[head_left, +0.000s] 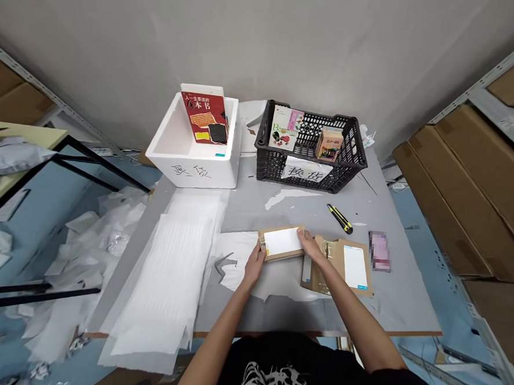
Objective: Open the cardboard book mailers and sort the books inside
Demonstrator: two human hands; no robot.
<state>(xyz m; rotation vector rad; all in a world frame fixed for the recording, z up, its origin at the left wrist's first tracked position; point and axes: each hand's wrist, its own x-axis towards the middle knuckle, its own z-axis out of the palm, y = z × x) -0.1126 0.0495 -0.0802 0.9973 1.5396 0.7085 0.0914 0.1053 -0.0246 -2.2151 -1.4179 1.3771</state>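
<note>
A small cardboard parcel (279, 253) with a white label on top is held level over the middle of the table. My left hand (254, 264) grips its left end, and my right hand (309, 245) grips its right end with the thumb on top. Just right of it, partly under my right forearm, a flattened cardboard mailer (338, 261) with clear tape and a white label lies on the table. Torn white paper (238, 278) is spread beneath the parcel. Beyond my right hand rests a yellow and black box cutter (339, 218).
At the back stand a white foam box (206, 172) holding a red book (201, 110) and a black plastic crate (301, 180) with books. Foam sheets (169, 268) overhang the table's front left. A blurred pink item (379, 251) lies right. Cardboard boxes (466, 188) fill the right shelf.
</note>
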